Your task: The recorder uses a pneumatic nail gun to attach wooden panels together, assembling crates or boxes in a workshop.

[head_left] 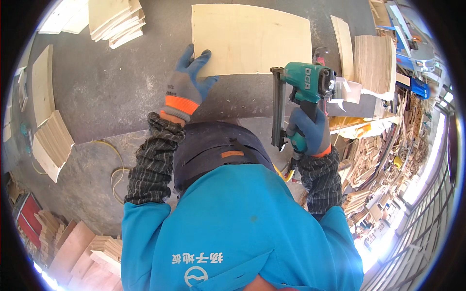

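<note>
A pale rectangular plywood board [255, 39] lies flat on the grey worktable [121, 82] in front of me. At its near left corner is my left hand [191, 80], in a blue and grey glove with an orange cuff, thumb and fingers spread against the edge. My right hand [310, 128], gloved the same way, wraps round the handle of a teal and black pneumatic stapler [306, 80]. The tool is held up just off the board's near right corner, its long magazine toward my left. A hose runs from the bottom of its handle.
Stacked boards stand at the far left [114, 19], the left edge [52, 140] and the right [373, 65] of the table. A narrow board [343, 46] lies beside the right stack. A yellow hose [116, 167] loops below the table's near edge. Wood scraps [374, 169] heap at right.
</note>
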`<state>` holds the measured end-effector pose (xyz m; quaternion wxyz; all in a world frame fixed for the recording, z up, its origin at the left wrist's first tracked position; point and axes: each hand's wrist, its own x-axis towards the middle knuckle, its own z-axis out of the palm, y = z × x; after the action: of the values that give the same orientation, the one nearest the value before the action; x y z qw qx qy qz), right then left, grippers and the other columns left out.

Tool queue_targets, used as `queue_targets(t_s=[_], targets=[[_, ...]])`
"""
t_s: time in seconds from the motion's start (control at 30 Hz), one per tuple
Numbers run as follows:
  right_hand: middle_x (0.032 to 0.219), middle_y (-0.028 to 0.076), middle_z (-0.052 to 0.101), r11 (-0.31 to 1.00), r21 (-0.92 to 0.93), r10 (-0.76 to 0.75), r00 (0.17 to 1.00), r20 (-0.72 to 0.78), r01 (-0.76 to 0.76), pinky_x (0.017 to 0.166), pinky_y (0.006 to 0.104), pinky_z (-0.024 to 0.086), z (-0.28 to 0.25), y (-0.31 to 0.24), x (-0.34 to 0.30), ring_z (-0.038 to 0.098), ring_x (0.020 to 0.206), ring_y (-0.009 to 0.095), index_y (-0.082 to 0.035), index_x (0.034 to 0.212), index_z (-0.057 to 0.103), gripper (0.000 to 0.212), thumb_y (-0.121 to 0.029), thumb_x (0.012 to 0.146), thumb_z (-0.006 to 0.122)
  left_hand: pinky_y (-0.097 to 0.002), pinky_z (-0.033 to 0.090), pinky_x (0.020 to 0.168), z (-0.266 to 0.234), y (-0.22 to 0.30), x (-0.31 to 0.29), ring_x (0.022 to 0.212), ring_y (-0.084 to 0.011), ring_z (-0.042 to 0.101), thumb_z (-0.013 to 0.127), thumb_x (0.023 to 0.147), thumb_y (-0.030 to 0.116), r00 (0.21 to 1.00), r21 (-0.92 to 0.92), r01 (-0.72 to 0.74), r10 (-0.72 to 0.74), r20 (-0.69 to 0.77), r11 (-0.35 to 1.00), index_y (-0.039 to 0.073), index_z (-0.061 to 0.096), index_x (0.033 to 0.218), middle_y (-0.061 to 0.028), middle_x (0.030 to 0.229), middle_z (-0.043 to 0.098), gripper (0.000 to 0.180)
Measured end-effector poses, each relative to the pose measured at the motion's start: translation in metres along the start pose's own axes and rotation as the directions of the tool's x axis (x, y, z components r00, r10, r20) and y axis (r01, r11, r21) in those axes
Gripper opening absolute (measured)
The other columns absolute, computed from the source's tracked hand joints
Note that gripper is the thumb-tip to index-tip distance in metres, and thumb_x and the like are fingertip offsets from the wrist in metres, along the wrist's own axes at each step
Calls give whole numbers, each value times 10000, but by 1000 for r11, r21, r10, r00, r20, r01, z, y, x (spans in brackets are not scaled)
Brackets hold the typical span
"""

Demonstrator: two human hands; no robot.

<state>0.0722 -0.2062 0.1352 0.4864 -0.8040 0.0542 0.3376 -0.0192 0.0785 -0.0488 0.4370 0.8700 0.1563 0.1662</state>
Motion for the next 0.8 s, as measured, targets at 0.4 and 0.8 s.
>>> queue_targets(t_s=[0.4, 0.8], targets=[[760, 52, 671, 1000, -11, 8, 996, 83, -8, 617, 321, 524, -1, 3, 17, 640, 657, 132, -1, 1072, 670, 257, -225, 973, 748, -429, 657, 946, 56, 12, 11, 1134, -368, 765, 917, 837, 212, 997, -133, 29, -39, -73, 991, 117, 736, 1402, -226, 1555, 579, 601], [688, 54, 651, 997, -80, -14, 992, 126, 24, 602, 318, 491, 12, 2, 24, 627, 632, 145, -9, 888, 669, 259, -261, 948, 679, -429, 657, 935, 54, 20, 10, 1104, -338, 759, 943, 806, 221, 994, -69, 43, -49, -101, 997, 152, 746, 1398, -206, 1569, 569, 628]])
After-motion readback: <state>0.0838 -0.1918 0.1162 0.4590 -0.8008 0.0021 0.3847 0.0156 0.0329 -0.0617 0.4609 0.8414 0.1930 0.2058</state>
